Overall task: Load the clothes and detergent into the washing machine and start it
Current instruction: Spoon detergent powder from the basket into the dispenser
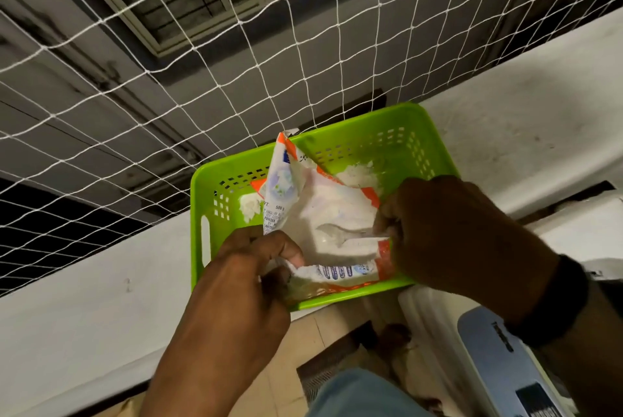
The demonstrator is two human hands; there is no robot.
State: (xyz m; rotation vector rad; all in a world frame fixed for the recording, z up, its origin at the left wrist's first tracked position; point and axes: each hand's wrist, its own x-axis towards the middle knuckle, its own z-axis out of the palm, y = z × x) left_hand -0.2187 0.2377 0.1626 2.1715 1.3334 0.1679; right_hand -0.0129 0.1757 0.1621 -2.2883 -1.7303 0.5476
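Note:
An opened white and orange detergent powder packet (332, 211) lies in a green plastic basket (401, 133) on a white ledge. White powder fills the packet, and a white plastic spoon (340, 233) lies half buried in it. My left hand (256, 268) pinches the packet's near left edge. My right hand (448, 231) grips the spoon's handle at the packet's right edge. Part of the washing machine (505, 359), white with a blue-grey panel, shows at the lower right.
A white safety net (202, 56) stretches over the ledge (84, 298) and the opening behind the basket. Some powder is spilled on the basket floor (354, 174). Tiled floor (300, 342) and a dark mat show below the ledge. A black band sits on my right wrist.

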